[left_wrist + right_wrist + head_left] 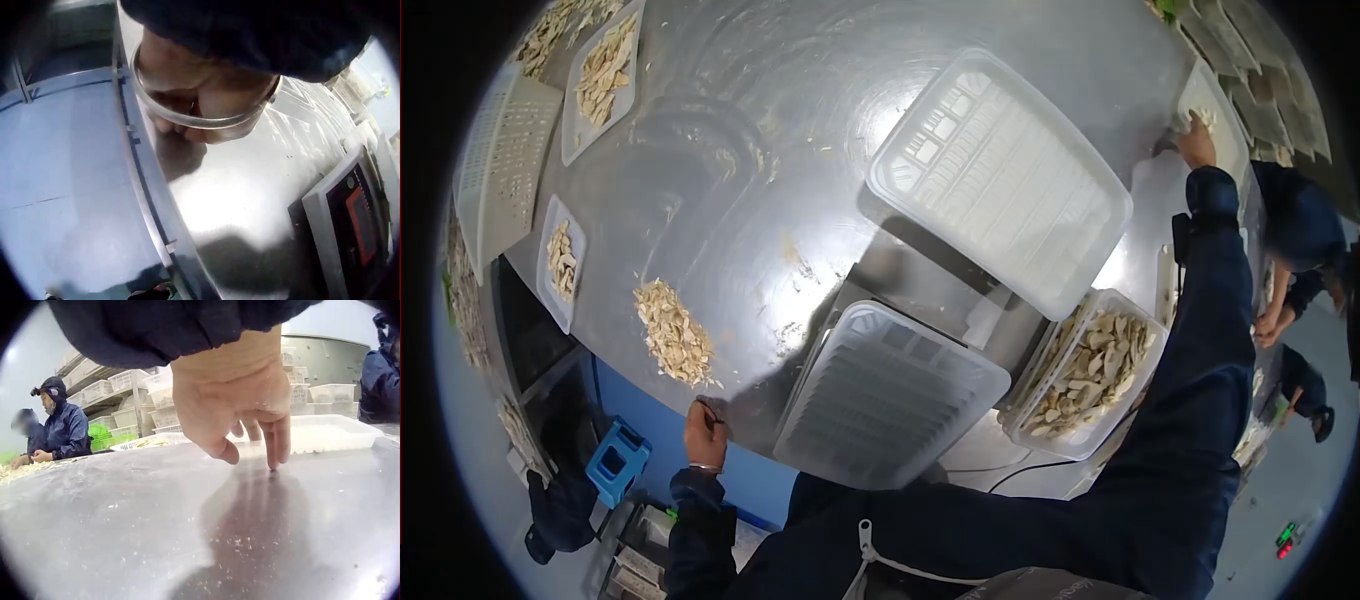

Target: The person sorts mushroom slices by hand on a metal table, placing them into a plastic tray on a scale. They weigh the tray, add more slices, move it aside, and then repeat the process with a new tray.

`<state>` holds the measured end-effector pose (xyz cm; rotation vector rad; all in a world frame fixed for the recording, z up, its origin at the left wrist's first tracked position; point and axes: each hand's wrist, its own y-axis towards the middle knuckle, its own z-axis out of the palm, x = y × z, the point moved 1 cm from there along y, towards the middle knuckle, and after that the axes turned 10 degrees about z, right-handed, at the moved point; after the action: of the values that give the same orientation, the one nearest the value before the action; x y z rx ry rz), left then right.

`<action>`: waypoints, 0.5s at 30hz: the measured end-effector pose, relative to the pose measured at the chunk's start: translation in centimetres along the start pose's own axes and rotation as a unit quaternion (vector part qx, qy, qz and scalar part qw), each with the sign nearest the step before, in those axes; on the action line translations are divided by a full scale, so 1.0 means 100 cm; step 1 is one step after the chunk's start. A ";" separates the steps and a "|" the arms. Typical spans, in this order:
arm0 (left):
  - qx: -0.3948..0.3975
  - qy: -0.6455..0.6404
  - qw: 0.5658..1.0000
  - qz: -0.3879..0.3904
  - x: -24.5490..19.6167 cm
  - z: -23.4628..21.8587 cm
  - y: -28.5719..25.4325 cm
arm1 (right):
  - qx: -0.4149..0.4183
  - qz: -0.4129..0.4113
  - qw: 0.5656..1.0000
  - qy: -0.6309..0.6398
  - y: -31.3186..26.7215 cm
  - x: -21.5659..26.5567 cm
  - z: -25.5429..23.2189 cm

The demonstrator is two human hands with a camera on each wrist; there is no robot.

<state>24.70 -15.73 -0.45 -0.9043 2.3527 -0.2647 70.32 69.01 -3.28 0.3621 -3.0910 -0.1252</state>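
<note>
My left hand [705, 437], with a bracelet [206, 122] at its wrist, is at the table's near edge, just below a pile of pale slices [672, 335]. Its fingers look bent, but the palm and most of the fingers are hidden, so I cannot tell whether it holds anything. Far out to the right, my right hand [1197, 143] reaches to a white tray [1226, 130]. In the right wrist view its fingers [270, 440] point down close over the metal table in front of that tray, with nothing visible between them.
An upturned ribbed tray [1000, 180] lies mid-table; more stacked trays [890, 400] sit nearer me. A tub of slices [1090, 375] stands right. A scale [350, 231] shows in the left wrist view. Small trays [560, 265] and a perforated basket [505, 165] are left. People work nearby.
</note>
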 end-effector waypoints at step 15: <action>-0.070 -0.025 0.996 0.050 0.001 0.004 0.001 | -0.103 -0.133 0.970 -0.174 -0.053 0.113 -0.112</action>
<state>24.86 -15.65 -0.88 -0.8451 2.3839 -0.0371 60.98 60.37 7.66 0.8238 -3.2997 -0.5701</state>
